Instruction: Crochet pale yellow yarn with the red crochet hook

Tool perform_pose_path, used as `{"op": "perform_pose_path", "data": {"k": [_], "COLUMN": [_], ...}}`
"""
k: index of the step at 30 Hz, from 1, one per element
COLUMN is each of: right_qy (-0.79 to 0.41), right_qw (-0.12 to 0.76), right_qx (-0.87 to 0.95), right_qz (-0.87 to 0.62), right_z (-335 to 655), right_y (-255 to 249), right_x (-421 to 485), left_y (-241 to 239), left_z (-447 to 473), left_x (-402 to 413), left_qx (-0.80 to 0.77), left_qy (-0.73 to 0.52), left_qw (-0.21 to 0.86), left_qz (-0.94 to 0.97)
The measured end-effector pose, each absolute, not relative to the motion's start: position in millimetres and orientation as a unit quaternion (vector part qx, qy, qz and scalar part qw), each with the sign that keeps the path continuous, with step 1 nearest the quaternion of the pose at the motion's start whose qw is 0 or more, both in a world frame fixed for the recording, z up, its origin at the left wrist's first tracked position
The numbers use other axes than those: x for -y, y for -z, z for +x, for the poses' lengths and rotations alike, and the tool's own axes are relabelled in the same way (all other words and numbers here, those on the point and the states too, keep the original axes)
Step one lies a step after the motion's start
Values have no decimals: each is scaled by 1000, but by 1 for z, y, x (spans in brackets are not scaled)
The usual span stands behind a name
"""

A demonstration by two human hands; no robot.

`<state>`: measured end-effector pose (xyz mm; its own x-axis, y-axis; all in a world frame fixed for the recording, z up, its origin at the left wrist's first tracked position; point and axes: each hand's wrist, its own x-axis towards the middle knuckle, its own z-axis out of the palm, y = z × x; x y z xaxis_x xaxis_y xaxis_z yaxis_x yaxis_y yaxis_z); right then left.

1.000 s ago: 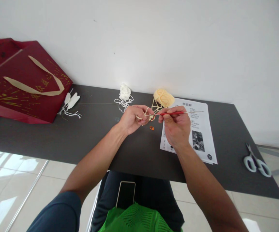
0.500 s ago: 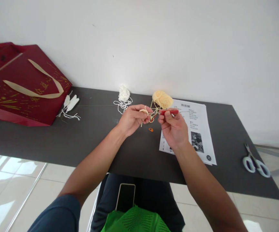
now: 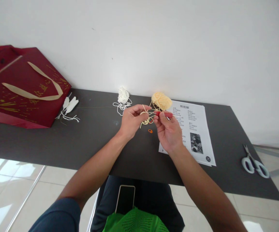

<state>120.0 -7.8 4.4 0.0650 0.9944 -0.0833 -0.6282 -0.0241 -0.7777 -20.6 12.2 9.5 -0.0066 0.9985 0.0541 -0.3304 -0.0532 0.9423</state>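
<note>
My left hand [image 3: 131, 120] is closed, pinching a small loop of pale yellow yarn [image 3: 145, 118] above the dark table [image 3: 81, 141]. My right hand [image 3: 167, 130] is closed on a crochet hook with a red handle [image 3: 165, 113], its tip pushed into the loop by my left fingers. The strand runs back to a yellow yarn ball [image 3: 162, 100] lying just beyond my hands. A small orange stitch marker [image 3: 150, 131] lies on the table right below the hands.
A printed sheet [image 3: 194, 129] lies under my right hand. White yarn [image 3: 123, 97] sits by the wall, white crocheted pieces [image 3: 69, 106] beside a red gift bag [image 3: 20, 87] at left. Scissors [image 3: 254, 162] lie far right. A phone [image 3: 125, 199] rests on my lap.
My right hand has moved left toward my left hand, driving the hook into the yarn loop. The metal shaft that stuck out to the right no longer shows.
</note>
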Motion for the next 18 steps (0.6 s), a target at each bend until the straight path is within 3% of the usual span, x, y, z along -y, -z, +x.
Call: {"op": "perform_pose_path", "data": {"k": [18], "right_qy": [-626], "right_qw": [665], "right_qx": [244], "right_qz": [-327], "right_z": [119], "right_y": [1], "right_x": [7], "left_y": [-5], "left_z": [-12], "left_x": [-10], "left_qx": [-405], "left_qy": [-548], "left_qw": [613], "left_qz": [400]}}
